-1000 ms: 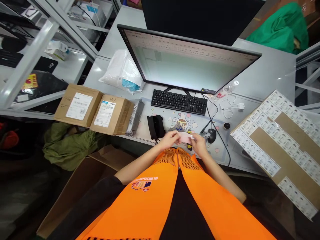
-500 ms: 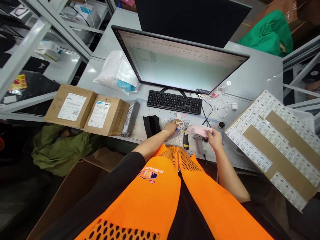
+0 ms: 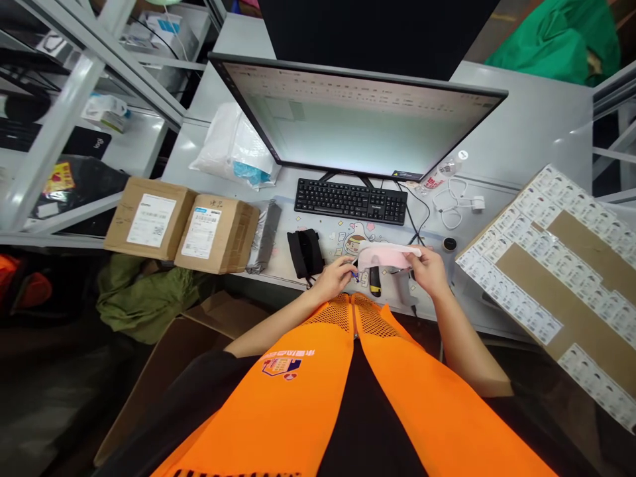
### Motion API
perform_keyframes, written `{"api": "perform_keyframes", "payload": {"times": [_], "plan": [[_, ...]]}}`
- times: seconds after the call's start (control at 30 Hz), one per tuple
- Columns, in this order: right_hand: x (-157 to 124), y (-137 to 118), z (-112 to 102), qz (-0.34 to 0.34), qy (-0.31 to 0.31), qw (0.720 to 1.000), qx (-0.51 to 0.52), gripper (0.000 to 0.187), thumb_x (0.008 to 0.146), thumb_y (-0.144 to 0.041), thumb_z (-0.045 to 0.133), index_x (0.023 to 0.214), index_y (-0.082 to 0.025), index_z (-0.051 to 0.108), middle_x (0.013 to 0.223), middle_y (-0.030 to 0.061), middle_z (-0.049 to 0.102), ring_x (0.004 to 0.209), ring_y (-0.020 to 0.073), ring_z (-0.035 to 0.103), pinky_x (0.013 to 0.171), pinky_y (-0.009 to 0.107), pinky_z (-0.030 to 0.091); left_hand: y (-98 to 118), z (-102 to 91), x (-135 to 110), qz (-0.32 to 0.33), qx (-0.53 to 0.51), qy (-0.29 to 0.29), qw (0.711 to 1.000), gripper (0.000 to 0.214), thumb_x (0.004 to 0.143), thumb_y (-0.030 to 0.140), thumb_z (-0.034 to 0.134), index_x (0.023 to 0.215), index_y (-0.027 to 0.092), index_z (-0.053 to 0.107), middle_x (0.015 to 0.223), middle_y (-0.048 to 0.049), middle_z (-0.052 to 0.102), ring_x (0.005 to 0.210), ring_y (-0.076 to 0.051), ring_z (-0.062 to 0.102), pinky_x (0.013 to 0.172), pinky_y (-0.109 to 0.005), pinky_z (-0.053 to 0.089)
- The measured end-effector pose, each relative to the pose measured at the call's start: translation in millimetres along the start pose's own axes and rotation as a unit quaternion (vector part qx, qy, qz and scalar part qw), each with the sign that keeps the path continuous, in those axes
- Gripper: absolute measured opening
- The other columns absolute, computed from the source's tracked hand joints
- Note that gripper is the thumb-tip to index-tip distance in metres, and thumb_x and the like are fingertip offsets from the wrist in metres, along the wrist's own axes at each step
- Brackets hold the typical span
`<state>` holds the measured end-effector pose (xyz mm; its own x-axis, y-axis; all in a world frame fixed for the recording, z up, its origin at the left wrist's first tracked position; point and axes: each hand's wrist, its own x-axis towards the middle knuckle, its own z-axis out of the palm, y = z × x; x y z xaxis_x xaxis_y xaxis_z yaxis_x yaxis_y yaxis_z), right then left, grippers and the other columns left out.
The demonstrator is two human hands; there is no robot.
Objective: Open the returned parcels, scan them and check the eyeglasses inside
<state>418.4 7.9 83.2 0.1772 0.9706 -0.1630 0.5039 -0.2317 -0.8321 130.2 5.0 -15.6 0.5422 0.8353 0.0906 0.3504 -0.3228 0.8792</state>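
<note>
My right hand [image 3: 428, 270] pinches the right end of a curved pale-pink slip of paper [image 3: 385, 256], held over the desk mat. Beside the slip's left end, my left hand [image 3: 334, 279] is closed, with a slim blue item [image 3: 354, 274] at its fingertips; its kind is too small to make out. Under the slip lies a black-and-yellow utility knife [image 3: 375, 283], partly covered. A light grey handled device [image 3: 403, 288], its top hidden by the paper, lies just right of the knife. Left of my left hand sits an open black case [image 3: 305, 252].
A black keyboard [image 3: 350, 201] lies below a lit monitor [image 3: 362, 126]. Two cardboard boxes [image 3: 238, 235] and a grey parcel [image 3: 265, 236] stand at left. A label-covered cardboard sheet [image 3: 527, 271] fills the right side, near a white cable [image 3: 450, 199] and a round black item [image 3: 450, 244].
My left hand has drawn back from the mat toward my body, and the blue item now shows at its fingertips. The pink slip has shifted and opened out more toward the camera.
</note>
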Motion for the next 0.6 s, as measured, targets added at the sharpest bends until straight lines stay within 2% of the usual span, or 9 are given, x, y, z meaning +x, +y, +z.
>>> {"api": "perform_keyframes", "payload": {"times": [0.17, 0.3, 0.47, 0.6], "plan": [[-4, -2, 4, 0.042, 0.021, 0.999, -0.006, 0.043, 0.085, -0.052, 0.06, 0.098, -0.015, 0.077, 0.073, 0.006, 0.073, 0.059, 0.0205, 0.064, 0.062, 0.032, 0.053, 4, 5.6, -10, -0.039, -0.017, 0.011, 0.999, 0.027, 0.103, 0.024, 0.048, 0.11, 0.021, 0.074, 0.143, -0.0142, 0.061, 0.133, -0.025, 0.062, 0.109, -0.037, 0.053], [-18, 5, 9, 0.057, -0.025, 0.998, -0.023, 0.042, 0.085, -0.054, 0.058, 0.091, -0.016, 0.075, 0.064, 0.0051, 0.07, 0.057, 0.0217, 0.063, 0.059, 0.032, 0.051, 4, 8.1, -11, -0.068, -0.025, 0.02, 0.997, 0.026, 0.101, 0.021, 0.05, 0.11, 0.021, 0.075, 0.145, -0.0139, 0.061, 0.138, -0.026, 0.059, 0.118, -0.043, 0.046], [-32, 14, 30, 0.056, -0.061, 0.996, -0.041, 0.041, 0.087, -0.055, 0.057, 0.085, -0.018, 0.073, 0.059, 0.0037, 0.066, 0.053, 0.0213, 0.062, 0.057, 0.032, 0.048, 5, 11.1, -11, -0.065, -0.041, 0.024, 0.997, 0.026, 0.1, 0.019, 0.052, 0.11, 0.02, 0.076, 0.147, -0.015, 0.061, 0.137, -0.026, 0.06, 0.118, -0.043, 0.047], [-35, 15, 46, 0.054, -0.041, 0.997, -0.03, 0.045, 0.087, -0.059, 0.057, 0.087, -0.017, 0.073, 0.066, 0.0059, 0.07, 0.057, 0.0227, 0.065, 0.057, 0.032, 0.049, 9, 8.5, -10, -0.078, -0.052, 0.03, 0.995, 0.027, 0.1, 0.019, 0.051, 0.111, 0.02, 0.075, 0.148, -0.0145, 0.062, 0.137, -0.026, 0.06, 0.116, -0.042, 0.048]]}}
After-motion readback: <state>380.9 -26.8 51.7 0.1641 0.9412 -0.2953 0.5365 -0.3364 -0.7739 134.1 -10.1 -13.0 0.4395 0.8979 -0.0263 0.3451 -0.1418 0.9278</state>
